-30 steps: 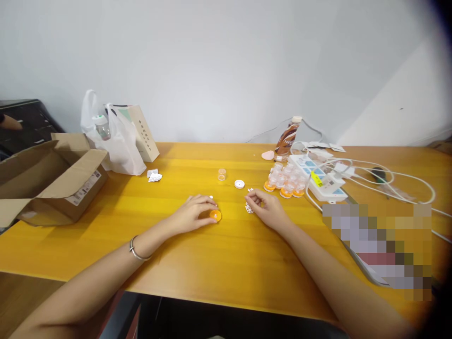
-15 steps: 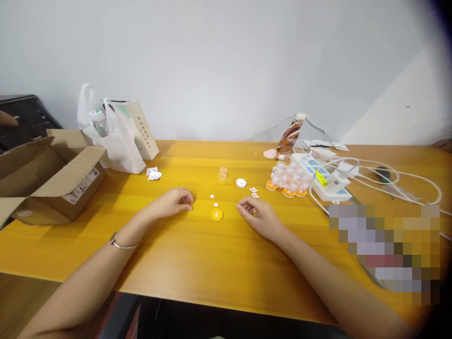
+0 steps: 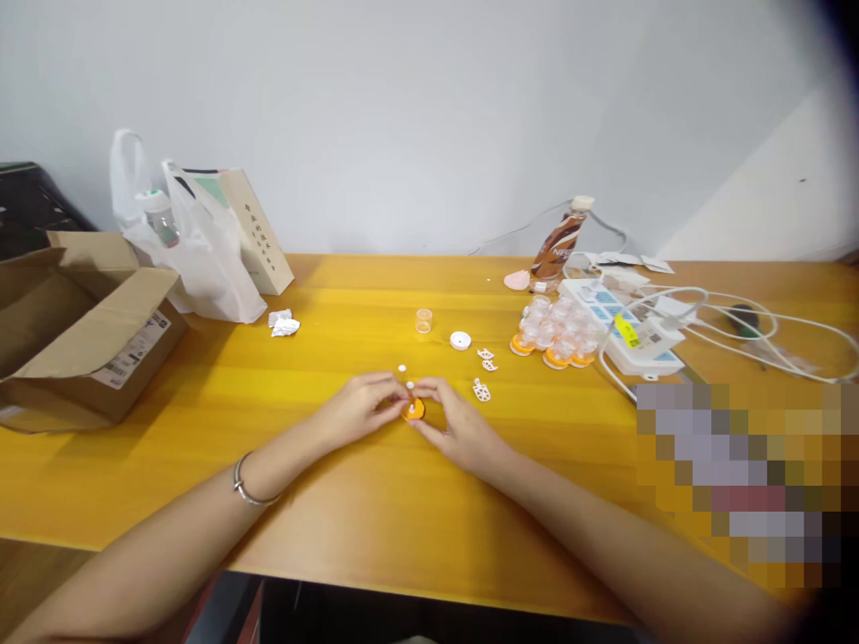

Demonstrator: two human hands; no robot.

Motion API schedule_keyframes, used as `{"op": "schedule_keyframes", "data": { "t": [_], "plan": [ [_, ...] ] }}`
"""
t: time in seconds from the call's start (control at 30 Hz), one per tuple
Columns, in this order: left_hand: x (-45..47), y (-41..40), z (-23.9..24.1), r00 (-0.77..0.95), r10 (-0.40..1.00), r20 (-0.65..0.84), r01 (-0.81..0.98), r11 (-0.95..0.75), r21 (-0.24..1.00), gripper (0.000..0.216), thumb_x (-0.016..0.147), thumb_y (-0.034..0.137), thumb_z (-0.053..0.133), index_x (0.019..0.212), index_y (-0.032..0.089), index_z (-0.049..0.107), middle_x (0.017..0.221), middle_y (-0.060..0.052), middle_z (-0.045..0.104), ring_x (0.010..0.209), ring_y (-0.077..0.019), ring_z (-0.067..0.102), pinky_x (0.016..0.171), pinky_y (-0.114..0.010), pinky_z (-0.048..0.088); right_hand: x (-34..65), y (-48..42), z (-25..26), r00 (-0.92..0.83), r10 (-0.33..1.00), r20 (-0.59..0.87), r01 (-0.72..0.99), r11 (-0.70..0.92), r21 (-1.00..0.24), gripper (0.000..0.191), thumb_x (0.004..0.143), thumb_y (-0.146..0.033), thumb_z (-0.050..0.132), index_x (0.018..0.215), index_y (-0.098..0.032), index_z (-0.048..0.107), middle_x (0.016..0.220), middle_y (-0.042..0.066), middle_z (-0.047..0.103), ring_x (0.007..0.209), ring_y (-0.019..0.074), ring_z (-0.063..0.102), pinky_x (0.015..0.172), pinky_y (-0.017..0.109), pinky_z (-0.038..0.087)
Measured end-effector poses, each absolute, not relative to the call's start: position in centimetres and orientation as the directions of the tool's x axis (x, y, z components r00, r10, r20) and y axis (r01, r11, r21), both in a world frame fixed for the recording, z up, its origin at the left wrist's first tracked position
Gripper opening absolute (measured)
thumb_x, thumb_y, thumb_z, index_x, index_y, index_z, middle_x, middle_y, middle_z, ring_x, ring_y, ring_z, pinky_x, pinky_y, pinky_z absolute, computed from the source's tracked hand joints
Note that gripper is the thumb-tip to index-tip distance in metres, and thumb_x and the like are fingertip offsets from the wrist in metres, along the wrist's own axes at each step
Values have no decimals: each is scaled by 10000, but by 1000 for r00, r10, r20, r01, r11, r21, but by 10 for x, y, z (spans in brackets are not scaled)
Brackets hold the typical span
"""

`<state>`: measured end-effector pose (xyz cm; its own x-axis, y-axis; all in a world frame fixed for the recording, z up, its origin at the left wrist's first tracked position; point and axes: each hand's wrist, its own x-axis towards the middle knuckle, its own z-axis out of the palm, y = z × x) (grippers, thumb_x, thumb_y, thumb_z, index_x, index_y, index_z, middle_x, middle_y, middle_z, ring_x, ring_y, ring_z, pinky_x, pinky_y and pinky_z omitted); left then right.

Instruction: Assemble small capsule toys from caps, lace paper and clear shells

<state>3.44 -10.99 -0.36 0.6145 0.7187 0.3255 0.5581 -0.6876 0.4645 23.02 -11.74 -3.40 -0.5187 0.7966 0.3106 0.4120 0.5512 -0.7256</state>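
A small orange disc [image 3: 414,410] with a white peg on top lies on the yellow table [image 3: 376,501]. My left hand [image 3: 359,410] and my right hand [image 3: 456,427] meet around it, fingertips pinched at its rim from either side. A tiny white bead [image 3: 402,368] lies just beyond the hands. White cut-out pieces [image 3: 481,390] sit to the right of my right hand. Farther back are a clear little cup [image 3: 423,320] and a white round cap [image 3: 460,340].
A cluster of small clear vials with orange bases [image 3: 556,333] stands at the right, beside a power strip [image 3: 624,335] with white cables and a brown bottle [image 3: 557,250]. An open cardboard box [image 3: 73,326], a white plastic bag [image 3: 194,259] and crumpled foil [image 3: 283,323] sit at the left.
Both hands have moved inward from either side and closed on the orange disc. The white cut-out that my right hand held now lies on the table.
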Motion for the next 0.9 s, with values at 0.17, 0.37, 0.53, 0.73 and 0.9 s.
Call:
{"op": "schedule_keyframes", "data": {
  "t": [0.17, 0.37, 0.53, 0.73, 0.9],
  "plan": [
    [44, -112, -11, 655, 640, 402, 499, -765, 407, 148, 854, 225, 473, 860, 152, 601, 805, -46, 622, 734, -115, 577, 690, -226, 447, 231, -118, -34, -526, 788, 319, 398, 560, -727, 356, 783, -209, 537, 1094, -194, 365, 1128, 119, 562, 1080, 211, 543, 914, 413, 434],
    [43, -111, -15, 672, 572, 471, 473, -820, 321, 126, 847, 198, 491, 843, 155, 608, 807, -41, 643, 739, -116, 593, 680, -241, 431, 232, -118, -35, -532, 779, 330, 383, 570, -727, 342, 784, -208, 540, 1087, -201, 381, 1118, 110, 573, 1066, 209, 554, 898, 412, 448],
    [40, -110, -18, 696, 531, 483, 457, -847, 273, 114, 837, 192, 513, 859, 166, 621, 839, -41, 661, 756, -125, 609, 676, -251, 431, 233, -119, -34, -513, 784, 348, 384, 573, -724, 338, 766, -206, 565, 1067, -200, 411, 1093, 105, 590, 1043, 205, 572, 879, 402, 467],
    [35, -111, -18, 649, 573, 500, 407, -817, 409, 139, 824, 171, 533, 924, 159, 629, 875, -59, 669, 779, -119, 624, 714, -241, 478, 236, -119, -33, -522, 790, 323, 396, 559, -728, 291, 771, -210, 561, 1039, -202, 450, 1071, 87, 619, 1015, 180, 592, 870, 362, 476],
    [35, -112, -19, 646, 588, 487, 404, -804, 436, 151, 821, 165, 536, 929, 150, 640, 891, -74, 668, 787, -124, 624, 716, -245, 496, 238, -117, -35, -529, 785, 323, 433, 576, -694, 254, 773, -240, 568, 1020, -211, 519, 1030, 55, 649, 967, 176, 614, 861, 335, 480]
  ]
}}
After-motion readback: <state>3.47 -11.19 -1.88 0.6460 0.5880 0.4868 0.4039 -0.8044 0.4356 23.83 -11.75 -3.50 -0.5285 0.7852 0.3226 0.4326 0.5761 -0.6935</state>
